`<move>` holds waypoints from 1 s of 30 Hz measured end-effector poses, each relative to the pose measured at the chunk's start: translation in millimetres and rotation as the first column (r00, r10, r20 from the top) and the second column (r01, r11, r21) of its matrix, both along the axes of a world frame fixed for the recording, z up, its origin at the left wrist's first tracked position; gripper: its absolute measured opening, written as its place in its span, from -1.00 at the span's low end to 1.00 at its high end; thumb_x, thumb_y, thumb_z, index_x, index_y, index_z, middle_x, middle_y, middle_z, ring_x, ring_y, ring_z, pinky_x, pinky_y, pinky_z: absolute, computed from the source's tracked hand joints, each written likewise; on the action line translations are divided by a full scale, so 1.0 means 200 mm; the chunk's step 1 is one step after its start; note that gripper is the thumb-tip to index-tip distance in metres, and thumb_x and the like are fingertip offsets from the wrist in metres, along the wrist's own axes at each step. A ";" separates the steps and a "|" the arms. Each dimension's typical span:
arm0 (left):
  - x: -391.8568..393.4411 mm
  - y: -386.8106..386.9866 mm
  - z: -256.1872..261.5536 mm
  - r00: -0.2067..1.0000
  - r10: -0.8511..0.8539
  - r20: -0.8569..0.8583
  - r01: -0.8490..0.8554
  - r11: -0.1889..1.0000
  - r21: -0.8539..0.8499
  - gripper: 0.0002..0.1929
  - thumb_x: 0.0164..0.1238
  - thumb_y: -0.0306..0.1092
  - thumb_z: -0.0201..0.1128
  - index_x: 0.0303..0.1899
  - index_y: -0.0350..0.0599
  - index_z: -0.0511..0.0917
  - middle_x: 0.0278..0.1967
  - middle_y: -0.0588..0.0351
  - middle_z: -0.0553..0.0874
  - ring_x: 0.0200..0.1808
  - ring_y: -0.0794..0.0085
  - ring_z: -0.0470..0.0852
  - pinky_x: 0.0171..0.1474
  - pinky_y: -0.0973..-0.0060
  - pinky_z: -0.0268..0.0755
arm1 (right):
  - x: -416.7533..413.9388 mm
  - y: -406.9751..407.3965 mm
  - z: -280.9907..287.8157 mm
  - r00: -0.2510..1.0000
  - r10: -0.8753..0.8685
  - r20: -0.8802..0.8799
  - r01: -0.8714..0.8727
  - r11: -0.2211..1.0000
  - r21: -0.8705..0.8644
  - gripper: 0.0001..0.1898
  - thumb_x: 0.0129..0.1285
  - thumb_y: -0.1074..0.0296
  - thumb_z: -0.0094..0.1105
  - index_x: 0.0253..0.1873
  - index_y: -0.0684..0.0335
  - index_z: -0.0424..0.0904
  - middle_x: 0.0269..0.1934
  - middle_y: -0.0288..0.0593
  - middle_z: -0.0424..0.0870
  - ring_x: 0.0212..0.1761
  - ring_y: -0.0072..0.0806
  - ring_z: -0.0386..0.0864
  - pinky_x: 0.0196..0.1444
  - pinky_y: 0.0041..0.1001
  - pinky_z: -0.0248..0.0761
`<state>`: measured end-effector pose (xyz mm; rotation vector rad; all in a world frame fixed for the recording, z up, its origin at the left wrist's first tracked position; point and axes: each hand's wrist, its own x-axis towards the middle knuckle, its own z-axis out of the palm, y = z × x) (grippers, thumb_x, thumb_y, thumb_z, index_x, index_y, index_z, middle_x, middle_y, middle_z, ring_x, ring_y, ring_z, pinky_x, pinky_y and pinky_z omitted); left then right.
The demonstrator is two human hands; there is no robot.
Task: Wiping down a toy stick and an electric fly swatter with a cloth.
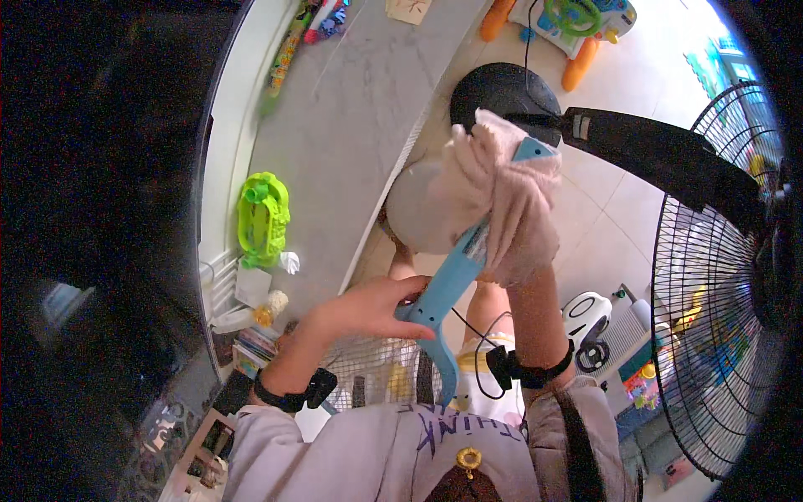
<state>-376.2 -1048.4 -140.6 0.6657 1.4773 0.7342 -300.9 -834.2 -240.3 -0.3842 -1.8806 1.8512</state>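
A long light-blue plastic piece (448, 282), curved at its lower end, slants up and away in front of my body. My left hand (382, 310) grips its lower part, with the thumb across the front and the fingers behind. Draped over the upper part is a pale pink cloth (508, 188), from which a blue corner sticks out. My right hand, covered by the cloth, is closed around the piece; its fingers are hidden. A round whitish translucent object (417, 207) shows behind the cloth.
To the left runs a grey marble-look surface (351, 113) with a green plastic toy (263, 219) and crumpled tissue (289, 262). On the right stands a black fan grille (709, 326). A round black base (502, 94) rests on the tiled floor, near a toy with orange legs (580, 63).
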 end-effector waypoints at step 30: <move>0.07 -0.23 -0.23 0.985 0.142 -0.097 -0.158 0.970 -0.184 -0.45 0.13 -0.15 0.37 0.12 -0.16 0.42 0.02 -0.15 0.57 0.11 -0.03 0.49 0.22 0.22 0.33 | -0.10 0.05 0.20 0.949 -0.140 0.282 0.046 0.948 0.316 -0.47 -0.03 0.08 0.36 0.01 0.18 0.42 -0.20 -0.25 0.48 -0.10 -0.37 0.48 0.13 -0.41 0.32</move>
